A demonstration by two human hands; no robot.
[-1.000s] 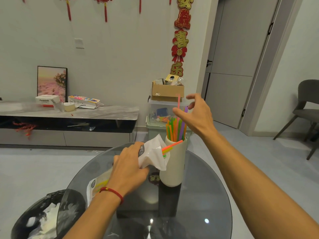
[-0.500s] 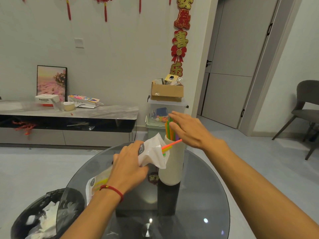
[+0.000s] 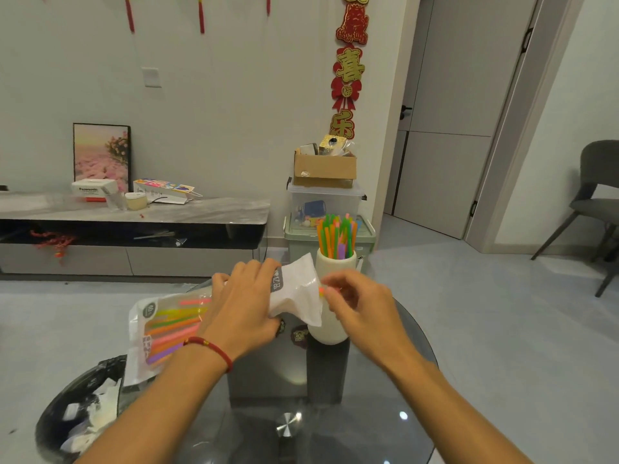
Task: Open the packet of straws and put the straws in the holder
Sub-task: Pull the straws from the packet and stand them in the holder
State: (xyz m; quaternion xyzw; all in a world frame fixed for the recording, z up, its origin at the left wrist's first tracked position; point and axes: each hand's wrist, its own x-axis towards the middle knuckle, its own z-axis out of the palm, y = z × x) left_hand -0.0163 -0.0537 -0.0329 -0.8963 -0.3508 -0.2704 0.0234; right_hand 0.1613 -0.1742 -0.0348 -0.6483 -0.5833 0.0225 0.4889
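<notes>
My left hand [image 3: 246,304] grips the plastic packet of straws [image 3: 167,329] around its middle, above the round glass table [image 3: 385,396]. Several coloured straws show through the packet's clear side, and its torn white end points right. At that open end my right hand [image 3: 358,304] pinches the tips of straws [image 3: 322,291] that stick out. Just behind both hands stands the white holder [image 3: 335,267], upright, with several orange, green, pink and purple straws [image 3: 336,236] standing in it.
A black-lined waste bin [image 3: 80,410] with white scraps sits low at the left, beside the table. Behind the holder are stacked plastic tubs [image 3: 326,209] with a cardboard box on top. A low cabinet [image 3: 134,229] runs along the wall; a grey chair [image 3: 596,202] stands at the right.
My right hand came down from the top of the holder to the packet's open end and closed on the protruding straw tips. The packet is lifted and more of it shows.
</notes>
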